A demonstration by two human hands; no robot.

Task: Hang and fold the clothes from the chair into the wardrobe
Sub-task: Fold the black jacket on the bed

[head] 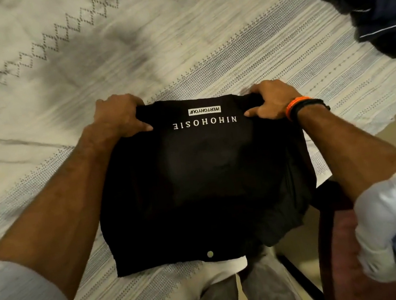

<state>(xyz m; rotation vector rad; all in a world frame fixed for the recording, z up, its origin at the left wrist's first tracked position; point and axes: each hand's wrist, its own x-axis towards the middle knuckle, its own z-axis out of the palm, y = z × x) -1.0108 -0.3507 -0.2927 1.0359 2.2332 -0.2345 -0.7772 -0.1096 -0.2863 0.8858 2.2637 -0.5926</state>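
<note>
A black garment point(204, 182) with white upside-down lettering and a small white label hangs folded in front of me, over the near edge of a bed. My left hand point(120, 117) grips its far left corner, thumb on top and fingers curled behind. My right hand point(272, 101), with orange and black wristbands, grips the far right corner the same way. A small pale button shows near the garment's lower edge.
A cream bedspread point(124, 45) with grey woven patterns covers the bed ahead. A heap of dark navy clothes point(375, 0) lies at the top right. A dark reddish chair part point(334, 245) stands at the lower right, beside beige floor.
</note>
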